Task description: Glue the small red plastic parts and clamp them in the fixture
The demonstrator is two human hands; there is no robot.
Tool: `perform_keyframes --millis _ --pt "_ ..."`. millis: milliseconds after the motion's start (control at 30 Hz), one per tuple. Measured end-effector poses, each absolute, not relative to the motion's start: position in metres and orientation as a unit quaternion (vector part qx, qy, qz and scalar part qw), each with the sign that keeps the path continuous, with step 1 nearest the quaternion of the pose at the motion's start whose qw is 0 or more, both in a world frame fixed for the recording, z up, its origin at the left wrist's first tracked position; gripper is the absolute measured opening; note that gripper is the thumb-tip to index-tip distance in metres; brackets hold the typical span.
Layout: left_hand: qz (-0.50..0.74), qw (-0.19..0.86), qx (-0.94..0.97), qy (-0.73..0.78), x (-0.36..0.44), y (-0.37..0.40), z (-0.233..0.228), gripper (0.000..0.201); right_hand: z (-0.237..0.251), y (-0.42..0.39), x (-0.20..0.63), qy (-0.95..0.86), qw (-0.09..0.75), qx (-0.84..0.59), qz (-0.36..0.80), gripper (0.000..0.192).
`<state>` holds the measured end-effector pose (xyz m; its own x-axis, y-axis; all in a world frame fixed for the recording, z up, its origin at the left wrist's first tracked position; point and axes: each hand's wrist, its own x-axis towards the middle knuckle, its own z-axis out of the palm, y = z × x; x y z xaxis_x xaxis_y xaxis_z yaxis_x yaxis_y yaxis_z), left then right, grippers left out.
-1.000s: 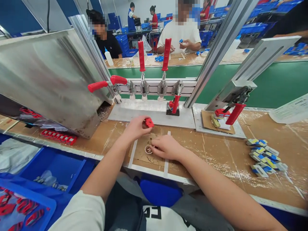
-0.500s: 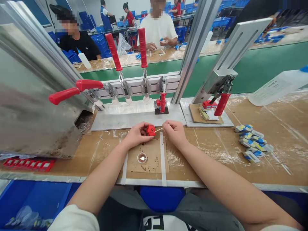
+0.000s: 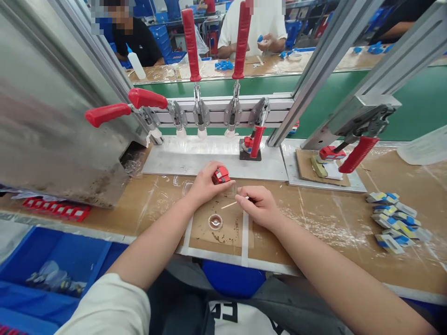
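Note:
My left hand (image 3: 208, 184) is closed on a small red plastic part (image 3: 221, 175) with a light patch on its face, held just above the bench. In my right hand (image 3: 257, 203) a thin pale wooden stick (image 3: 229, 204) is pinched, its tip pointing left and apart from the red part. Below the stick's tip a small round clear cup (image 3: 215, 222) with a little liquid sits on a stained cardboard sheet (image 3: 200, 235). A strip of white tape (image 3: 245, 237) runs along the sheet's right side.
Red-handled toggle clamps (image 3: 191, 44) line a metal rail behind my hands; one presses a red part on a black block. Another clamp (image 3: 359, 154) stands right. Several blue-yellow-grey pieces (image 3: 394, 221) lie far right. A red row of parts (image 3: 57, 208) and blue bin (image 3: 94, 253) are left. Co-workers sit opposite.
The stick's tip has come away from the red part and dropped lower, toward the cup. My left hand has turned the red part. The camera view has shifted and tilted down.

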<state>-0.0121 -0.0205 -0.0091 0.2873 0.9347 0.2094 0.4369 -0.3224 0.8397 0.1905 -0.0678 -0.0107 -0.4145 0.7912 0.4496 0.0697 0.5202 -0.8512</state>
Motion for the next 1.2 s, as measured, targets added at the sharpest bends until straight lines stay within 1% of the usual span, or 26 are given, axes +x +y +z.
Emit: perform_keyframes --millis 67,133,167,333,467,533,700,900,1033,1200 --pt "0.349 0.369 0.721 0.472 -0.012 -0.023 -0.007 0.041 -0.012 -0.067 0.193 -0.711 0.485 -0.318 0.397 0.041" --pt "0.328 0.372 0.722 0.482 -0.011 -0.025 -0.005 0.048 -0.013 -0.065 0.195 -0.68 0.507 -0.349 0.4 0.043" --pt "0.321 0.364 0.725 0.489 -0.011 -0.026 -0.004 0.048 -0.013 -0.065 0.196 -0.666 0.516 -0.362 0.4 0.044" --pt "0.287 0.344 0.744 0.495 -0.01 -0.031 0.0 0.035 -0.018 -0.062 0.197 -0.616 0.553 -0.396 0.397 0.046" --pt "0.258 0.337 0.738 0.524 -0.009 -0.033 0.003 0.043 -0.022 -0.06 0.199 -0.611 0.563 -0.399 0.388 0.045" --pt "0.243 0.329 0.742 0.531 -0.008 -0.034 0.004 0.044 -0.021 -0.06 0.199 -0.617 0.56 -0.399 0.382 0.045" --pt "0.204 0.331 0.761 0.518 -0.005 -0.034 0.004 0.029 -0.017 -0.058 0.196 -0.625 0.535 -0.437 0.363 0.046" --pt "0.142 0.283 0.784 0.534 0.0 -0.033 0.006 0.022 -0.021 -0.05 0.192 -0.624 0.488 -0.463 0.397 0.051" --pt "0.125 0.269 0.788 0.539 0.002 -0.033 0.008 0.022 -0.024 -0.048 0.19 -0.628 0.479 -0.465 0.4 0.054" --pt "0.111 0.259 0.789 0.546 0.004 -0.033 0.011 0.023 -0.023 -0.048 0.19 -0.633 0.464 -0.473 0.399 0.054"
